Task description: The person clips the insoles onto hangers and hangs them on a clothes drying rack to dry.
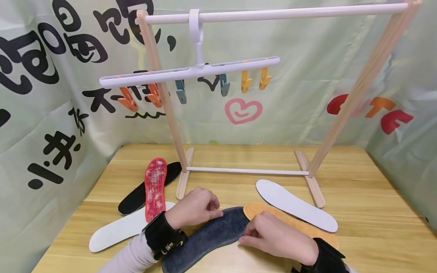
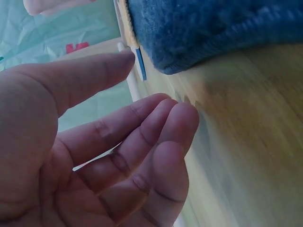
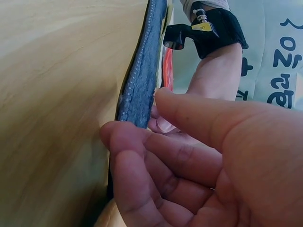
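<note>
A dark blue fuzzy insole (image 1: pixel 218 231) lies slantwise on the table between both hands. My left hand (image 1: pixel 196 207) hovers by its upper edge; in the left wrist view the fingers (image 2: pixel 182 123) bend loosely and stand apart from the thumb, with nothing between them and the blue insole (image 2: pixel 208 28) just beyond. At the insole's right edge is my right hand (image 1: pixel 273 237). The right wrist view has its thumb and fingers (image 3: pixel 128 142) parted, with the insole's stitched rim (image 3: pixel 142 71) showing behind the gap. A yellow-orange insole (image 1: pixel 290 220) lies partly behind the right hand.
A white insole (image 1: pixel 297 206) lies at right; a red one (image 1: pixel 155 185), a black one (image 1: pixel 134 199) and another white one (image 1: pixel 116 231) overlap at left. Behind stands a wooden rack (image 1: pixel 355 91); its bar carries a lilac hanger (image 1: pixel 194 72) with several coloured clips (image 1: pixel 153 94).
</note>
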{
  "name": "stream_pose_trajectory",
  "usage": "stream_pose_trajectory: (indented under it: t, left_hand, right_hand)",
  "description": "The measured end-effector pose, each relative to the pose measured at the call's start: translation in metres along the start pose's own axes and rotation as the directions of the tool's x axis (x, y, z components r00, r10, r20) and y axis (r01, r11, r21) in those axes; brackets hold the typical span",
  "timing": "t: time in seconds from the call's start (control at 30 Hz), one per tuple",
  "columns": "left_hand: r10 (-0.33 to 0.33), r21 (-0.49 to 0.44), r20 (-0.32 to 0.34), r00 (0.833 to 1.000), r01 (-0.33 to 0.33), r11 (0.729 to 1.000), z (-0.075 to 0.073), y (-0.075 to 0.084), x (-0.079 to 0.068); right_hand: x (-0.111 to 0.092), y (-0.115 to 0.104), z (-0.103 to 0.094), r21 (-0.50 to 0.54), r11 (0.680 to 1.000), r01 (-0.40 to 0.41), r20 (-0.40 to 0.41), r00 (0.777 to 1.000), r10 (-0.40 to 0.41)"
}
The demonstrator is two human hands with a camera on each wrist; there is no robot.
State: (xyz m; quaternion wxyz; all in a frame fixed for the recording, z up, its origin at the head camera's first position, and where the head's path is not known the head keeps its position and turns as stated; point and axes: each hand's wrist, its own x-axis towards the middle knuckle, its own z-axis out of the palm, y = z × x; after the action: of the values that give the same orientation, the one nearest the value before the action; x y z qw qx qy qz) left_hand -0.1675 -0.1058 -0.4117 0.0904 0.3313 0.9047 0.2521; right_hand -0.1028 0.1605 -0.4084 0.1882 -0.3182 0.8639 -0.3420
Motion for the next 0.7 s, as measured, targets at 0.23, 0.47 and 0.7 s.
stream_pose_trajectory:
  t: [0.23, 0.47, 0.7]
  left_hand:
    - [-0.008, -0.004, 0.035, 0.999, 0.008, 1.0, -0.0002, -0.0011, 0.0]
    - [-0.004, -0.012, 0.033, 0.999, 0.004, 1.0, 0.0009, -0.0003, 0.0006]
    - [-0.009, -0.021, 0.034, 0.999, 0.01, 1.0, 0.0016, -0.0005, -0.0005]
  right_hand:
    - [0.0049, 0.0005, 0.0, 0.008, 1.0, 0.01, -0.008, 1.0, -0.01]
    - [0.0083, -0.0005, -0.0008, 0.014, 1.0, 0.0, -0.012, 1.0, 0.0]
    - [0.0079, 0.0003, 0.0009, 0.0, 1.0, 0.012, -0.026, 1.0, -0.012]
